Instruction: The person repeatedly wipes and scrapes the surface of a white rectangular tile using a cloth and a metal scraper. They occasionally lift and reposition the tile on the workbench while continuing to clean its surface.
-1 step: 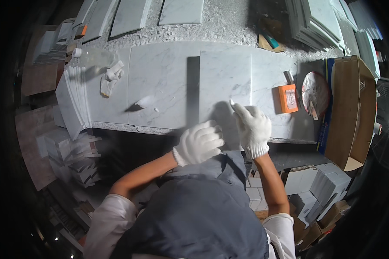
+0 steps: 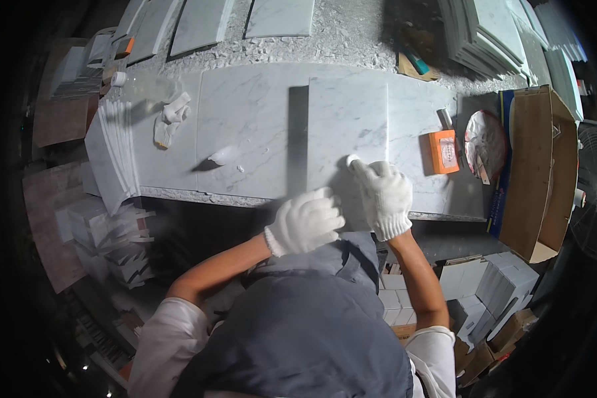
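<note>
A pale grey-veined marble tile [image 2: 347,126] lies over the larger marble slabs, its near end reaching past the bench's front edge. My left hand [image 2: 306,223], in a white knit glove, closes over the tile's near left corner, fingers bent together. My right hand [image 2: 383,199], gloved the same way, is over the tile's right side. Its index finger reaches out to the tile's face with a bright white tip, and the other fingers are folded. Whatever they hold, if anything, is hidden.
Right of the tile are an orange box [image 2: 444,152], a round dish [image 2: 483,147] and an open cardboard carton [image 2: 534,172]. Leftward lie a white lump [image 2: 224,156], a crumpled glove [image 2: 172,119], a clear bottle [image 2: 142,87] and leaning tiles [image 2: 113,152]. Tile stacks [image 2: 487,40] stand behind.
My right hand has shifted slightly left and down across the tile, its fingertip moving left. My left hand stays almost where it was.
</note>
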Motion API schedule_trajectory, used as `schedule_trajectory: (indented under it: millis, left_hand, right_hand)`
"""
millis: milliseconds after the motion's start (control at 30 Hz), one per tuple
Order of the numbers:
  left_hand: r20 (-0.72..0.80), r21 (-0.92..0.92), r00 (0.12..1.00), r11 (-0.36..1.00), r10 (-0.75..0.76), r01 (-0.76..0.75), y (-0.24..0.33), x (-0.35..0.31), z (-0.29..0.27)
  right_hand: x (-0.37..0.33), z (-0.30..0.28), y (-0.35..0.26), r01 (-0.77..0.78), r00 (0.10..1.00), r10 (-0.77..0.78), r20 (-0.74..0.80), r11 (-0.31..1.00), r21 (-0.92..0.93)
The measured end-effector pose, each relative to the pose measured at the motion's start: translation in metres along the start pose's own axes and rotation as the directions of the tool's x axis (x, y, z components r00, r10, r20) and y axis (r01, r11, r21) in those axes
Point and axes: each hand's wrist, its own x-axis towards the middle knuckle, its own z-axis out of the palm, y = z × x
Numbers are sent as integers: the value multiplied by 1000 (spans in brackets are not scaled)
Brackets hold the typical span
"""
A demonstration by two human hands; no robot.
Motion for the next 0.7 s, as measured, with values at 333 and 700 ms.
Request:
schedule_trajectory:
  millis: [333, 700]
  left_hand:
    - [-187, 57, 982, 998, 16, -6, -2, -32, 40]
    - [-314, 74, 948, 994, -53, 80, 11, -50, 50]
  right_hand:
    - [5, 0, -14, 121, 993, -117, 33, 978, -170]
    - [1, 8, -22, 68, 993, -73, -94, 996, -55]
